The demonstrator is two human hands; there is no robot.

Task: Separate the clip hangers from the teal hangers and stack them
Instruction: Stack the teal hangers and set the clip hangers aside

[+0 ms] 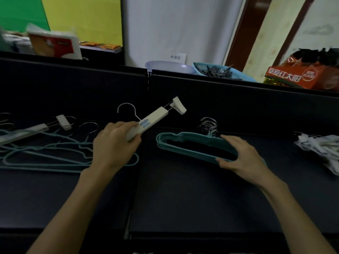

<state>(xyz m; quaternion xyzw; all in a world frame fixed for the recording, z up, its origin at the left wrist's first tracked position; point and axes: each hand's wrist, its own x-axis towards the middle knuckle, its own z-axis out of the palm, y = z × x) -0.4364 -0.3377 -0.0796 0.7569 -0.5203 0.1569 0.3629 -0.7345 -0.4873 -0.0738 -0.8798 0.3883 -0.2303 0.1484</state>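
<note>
The person's left hand [114,142] is curled round the near end of a white clip hanger [146,123] and holds it clear of the dark tabletop [183,198]. Its long bar slants up and away to the right, with one clip at the far, high end and the wire hook standing up just behind the knuckles.

The pile of white clip hangers [319,149] lies at the far right edge of the table, well apart from that hand. Between them sit the right hand [240,158] and the neat stack of teal hangers [192,147]; the right fingers and thumb clamp the stack's right end, chrome hooks bunched at the back.

So the carried hanger has to cross over the teal stack to reach its pile. The right hand is much the nearer, and I judge a hand-over likely. To the left, loose teal hangers [55,154] lie tangled with another clip hanger [36,129], still unsorted.
</note>
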